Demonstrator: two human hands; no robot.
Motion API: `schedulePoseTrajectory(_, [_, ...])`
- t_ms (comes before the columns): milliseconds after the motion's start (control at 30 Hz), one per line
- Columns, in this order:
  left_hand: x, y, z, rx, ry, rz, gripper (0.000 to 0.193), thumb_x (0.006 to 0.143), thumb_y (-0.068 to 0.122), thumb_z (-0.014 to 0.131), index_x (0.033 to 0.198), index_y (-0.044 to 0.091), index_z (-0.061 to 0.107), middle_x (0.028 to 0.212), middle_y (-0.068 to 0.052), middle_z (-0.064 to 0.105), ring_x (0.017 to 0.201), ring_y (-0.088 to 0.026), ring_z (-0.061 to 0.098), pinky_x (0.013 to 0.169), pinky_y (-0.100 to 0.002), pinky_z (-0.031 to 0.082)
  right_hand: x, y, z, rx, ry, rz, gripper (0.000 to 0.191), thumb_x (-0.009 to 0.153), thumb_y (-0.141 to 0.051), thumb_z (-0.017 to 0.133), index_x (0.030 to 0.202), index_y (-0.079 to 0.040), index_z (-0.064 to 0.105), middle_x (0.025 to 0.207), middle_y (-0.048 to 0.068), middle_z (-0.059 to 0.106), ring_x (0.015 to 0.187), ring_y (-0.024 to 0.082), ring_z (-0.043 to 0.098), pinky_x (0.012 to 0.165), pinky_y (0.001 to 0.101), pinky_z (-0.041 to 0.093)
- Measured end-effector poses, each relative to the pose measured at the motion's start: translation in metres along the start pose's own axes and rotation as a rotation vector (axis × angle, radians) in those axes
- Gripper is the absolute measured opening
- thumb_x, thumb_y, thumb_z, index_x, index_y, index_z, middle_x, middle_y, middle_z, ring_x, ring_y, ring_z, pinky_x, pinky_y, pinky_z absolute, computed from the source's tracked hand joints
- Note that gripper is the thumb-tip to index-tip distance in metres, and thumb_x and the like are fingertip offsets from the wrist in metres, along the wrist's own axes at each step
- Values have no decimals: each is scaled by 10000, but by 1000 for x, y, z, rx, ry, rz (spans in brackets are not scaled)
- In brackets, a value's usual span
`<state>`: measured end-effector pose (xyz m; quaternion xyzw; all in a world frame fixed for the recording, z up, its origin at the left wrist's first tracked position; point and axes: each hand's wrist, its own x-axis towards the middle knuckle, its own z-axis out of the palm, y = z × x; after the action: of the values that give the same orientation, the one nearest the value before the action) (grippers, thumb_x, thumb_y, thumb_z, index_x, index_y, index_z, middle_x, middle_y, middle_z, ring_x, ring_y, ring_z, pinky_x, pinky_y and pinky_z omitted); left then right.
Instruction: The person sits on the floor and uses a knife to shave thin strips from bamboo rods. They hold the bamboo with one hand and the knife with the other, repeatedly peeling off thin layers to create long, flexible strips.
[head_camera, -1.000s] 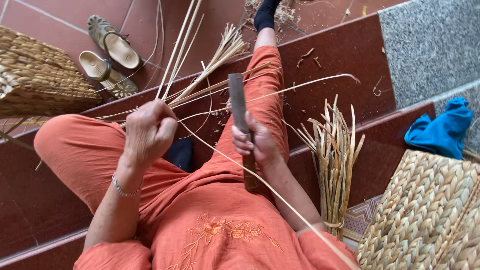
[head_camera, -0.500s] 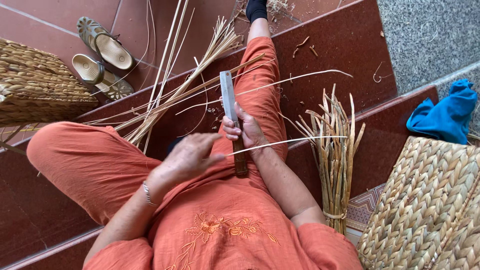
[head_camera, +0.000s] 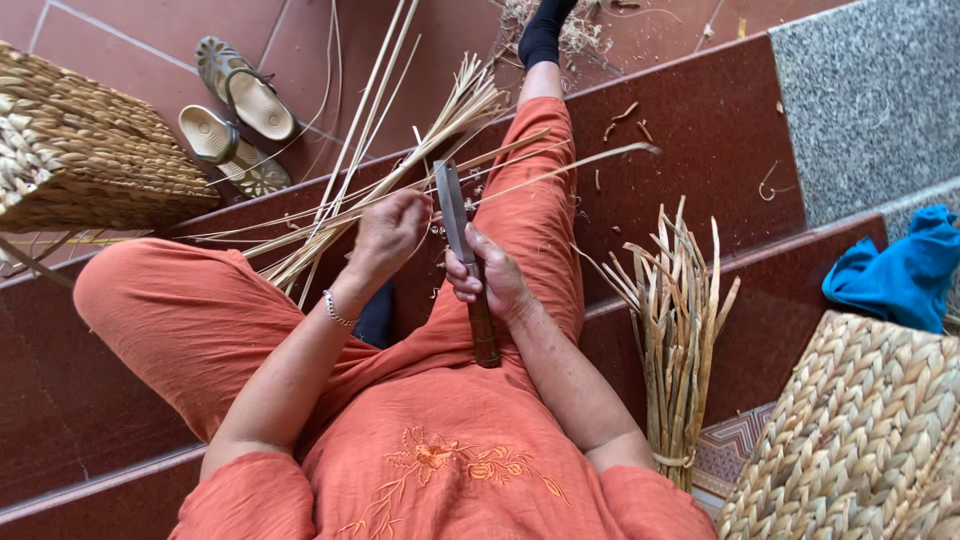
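I sit on red steps in orange clothes. My right hand (head_camera: 492, 272) grips a knife (head_camera: 455, 215) by its wooden handle, the grey blade pointing away over my right thigh. My left hand (head_camera: 390, 230) is closed on thin pale reed strips (head_camera: 340, 215) just left of the blade. The strips fan out across my lap and onto the lower step.
A tied bundle of dry reed stalks (head_camera: 678, 320) stands at my right. Woven baskets sit at the left (head_camera: 85, 150) and lower right (head_camera: 860, 430). A pair of sandals (head_camera: 235, 115) lies on the floor ahead, a blue cloth (head_camera: 900, 275) at the right.
My left hand dropped from a raised position, then moved forward to the reed strips beside the blade. The long strip it was pulling across my lap is gone. The knife stayed in place.
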<state>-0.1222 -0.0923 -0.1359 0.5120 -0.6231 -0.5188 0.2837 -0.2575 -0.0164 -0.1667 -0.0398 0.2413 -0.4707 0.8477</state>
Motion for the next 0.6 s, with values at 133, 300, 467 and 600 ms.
schedulePoseTrajectory(133, [4, -11, 0, -173, -126, -145, 229, 1065, 204, 597, 1148, 55, 750, 797, -30, 680, 682, -78, 595, 593, -265, 490, 5, -2, 10, -36, 88, -6, 413, 1165, -459, 381, 1390, -113, 385, 757, 44, 495, 509, 93, 391, 482, 255, 392])
schedulePoseTrajectory(300, [21, -21, -48, 141, 112, 85, 213, 1103, 192, 631, 1161, 33, 761, 878, -7, 746, 784, -29, 661, 675, -218, 519, 7, -3, 8, 4, -6, -78, 527, 1124, -459, 376, 1537, -134, 400, 732, 5, 476, 497, 62, 382, 472, 235, 394])
schedulePoseTrajectory(467, [43, -33, -113, 425, 184, 94, 176, 1010, 235, 705, 1090, 103, 790, 936, -99, 775, 801, -194, 723, 730, -346, 559, 9, -14, -2, 201, -7, -151, 575, 1155, -455, 396, 1529, -19, 421, 739, 7, 461, 520, 65, 380, 484, 230, 391])
schedulePoseTrajectory(600, [44, -58, -137, 877, 122, -186, 136, 950, 206, 714, 1036, 171, 814, 981, -129, 744, 955, -309, 692, 859, -489, 502, 14, -17, -2, 174, 53, -154, 556, 1122, -458, 403, 1494, -47, 450, 731, 27, 462, 514, 78, 383, 487, 245, 394])
